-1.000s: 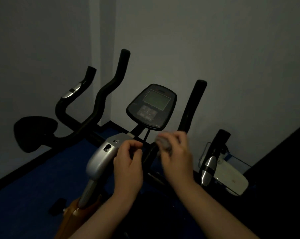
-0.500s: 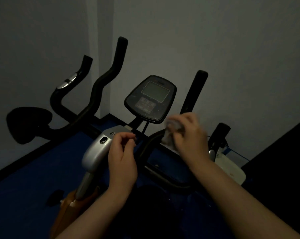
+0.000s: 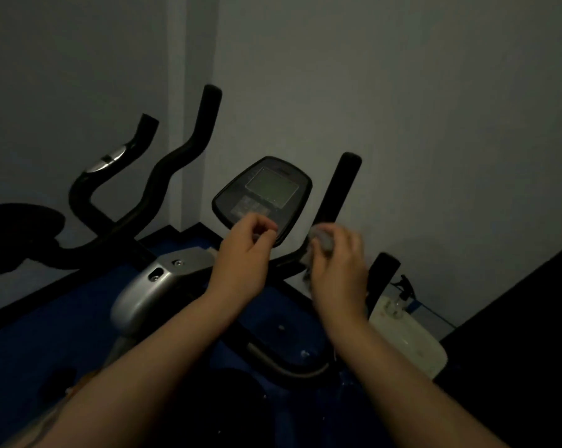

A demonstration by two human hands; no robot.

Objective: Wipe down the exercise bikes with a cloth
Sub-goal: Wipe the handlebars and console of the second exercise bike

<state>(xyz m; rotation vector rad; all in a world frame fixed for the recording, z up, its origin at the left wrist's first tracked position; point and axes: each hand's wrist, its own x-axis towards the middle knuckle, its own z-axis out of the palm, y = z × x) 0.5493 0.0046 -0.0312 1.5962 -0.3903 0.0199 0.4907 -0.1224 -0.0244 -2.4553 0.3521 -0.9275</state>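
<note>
Exercise bike (image 3: pixel 157 286) sits front and centre in a dim room, silver stem housing low left of the hands, black console (image 3: pixel 263 197) w/ grey screen tilted up just behind them. Cloth (image 3: pixel 321 240), pale grey and bunched, is in the right hand (image 3: pixel 338 270); fingers curl round it, a bit of fabric hanging below the palm. Cloth is pressed against the black right handlebar (image 3: pixel 341 192) at its lower bend, where the bar rises toward the wall. Hand is motion-blurred, so exact finger positions are hard to read.

Left hand (image 3: pixel 244 257) is up in front of the console's lower edge, fingers curled in, thumb against fingertips. Seems to pinch sth small and pale, but too dark/blurred to tell what, or whether it holds anything at all. Can't tell if it touches the console.

Left handlebar (image 3: pixel 176 163) curves up toward the wall corner, untouched. A 2nd bike (image 3: pixel 79 195) stands further left, w/ black bar carrying a silver grip sensor, dark saddle at the frame edge. Blue floor (image 3: pixel 47 334) under both. White machine part (image 3: pixel 409 337) lies low right, near the wall (image 3: pixel 434 124).
</note>
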